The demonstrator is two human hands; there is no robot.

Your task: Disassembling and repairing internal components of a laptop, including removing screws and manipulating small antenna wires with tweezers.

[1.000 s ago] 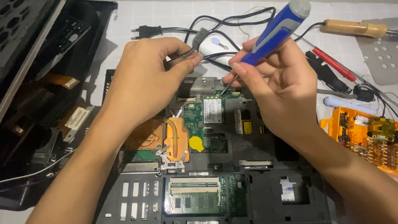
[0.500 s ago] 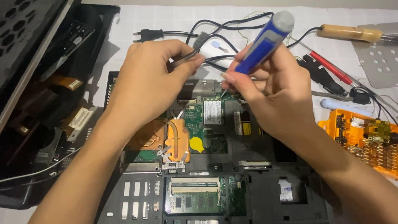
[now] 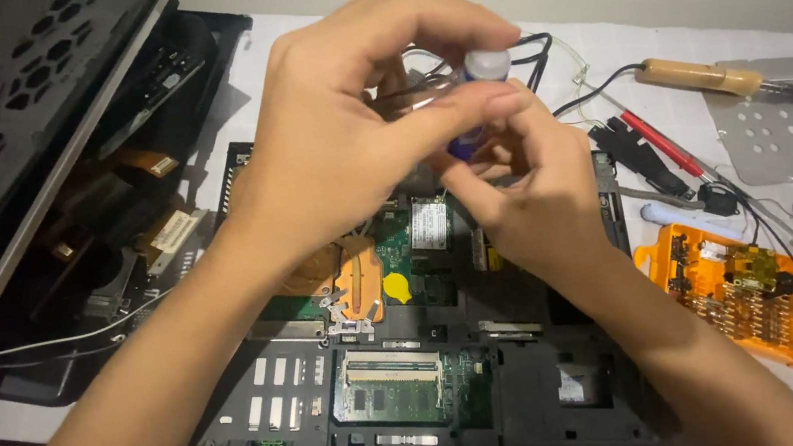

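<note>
The counter wears a white cloth with a grid pattern. On it lies the opened laptop base, its cover already off: green circuit boards, a copper heat pipe and black plastic frames are bare, so the disassembly looks well advanced, yet the boards are still in place. At left the dark perforated panel leans up. At right lies an orange bit case and a soldering iron with wooden handle. Above the base, the left hand and right hand meet. The fingers of both pinch a small screwdriver, blue with a smooth whitish cap.
</note>
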